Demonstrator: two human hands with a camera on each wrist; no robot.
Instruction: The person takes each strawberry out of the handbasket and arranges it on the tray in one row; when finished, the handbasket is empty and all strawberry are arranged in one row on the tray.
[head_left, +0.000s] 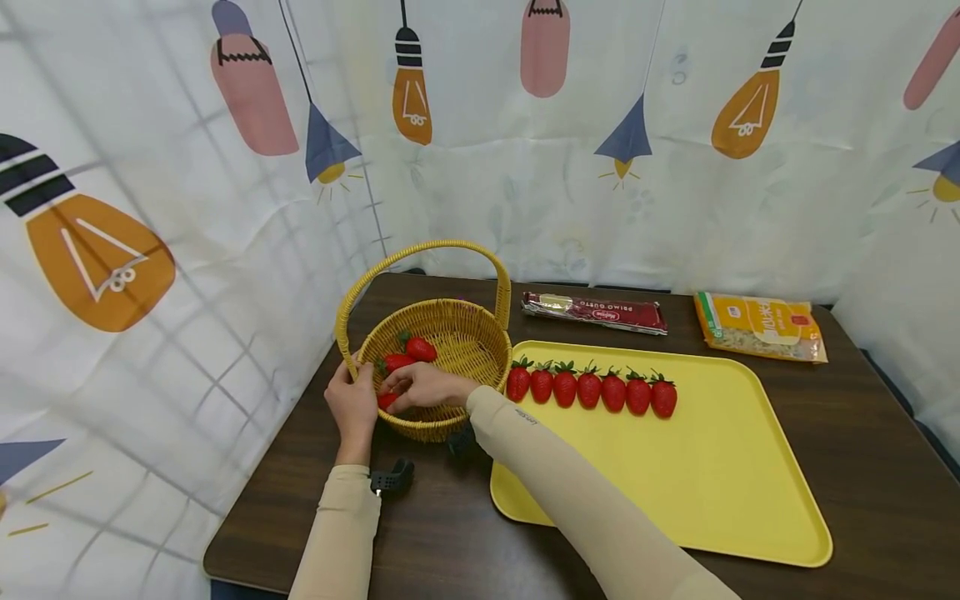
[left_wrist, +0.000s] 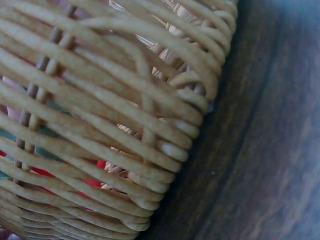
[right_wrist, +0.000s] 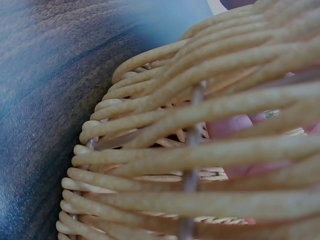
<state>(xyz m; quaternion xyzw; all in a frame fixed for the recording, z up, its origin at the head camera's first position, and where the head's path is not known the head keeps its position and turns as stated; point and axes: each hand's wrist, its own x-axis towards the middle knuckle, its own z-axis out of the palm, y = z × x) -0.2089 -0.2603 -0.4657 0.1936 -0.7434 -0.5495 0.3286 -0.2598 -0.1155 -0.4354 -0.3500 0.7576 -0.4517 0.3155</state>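
Note:
A yellow wicker basket with a tall arched handle stands at the table's left. My left hand grips its rim on the left, by the foot of the handle. Reaching in over the near rim, my right hand pinches a red strawberry low inside the left wall. Two more strawberries, one of them at the back, lie in the basket with green leaves showing. The left wrist view is filled by the basket's weave, with red behind its gaps. Through the weave in the right wrist view, parts of fingers show.
Right of the basket lies a yellow tray with a row of several strawberries along its far side. Behind it are a dark red packet and a yellow-orange food bag. A printed curtain hangs behind the dark table.

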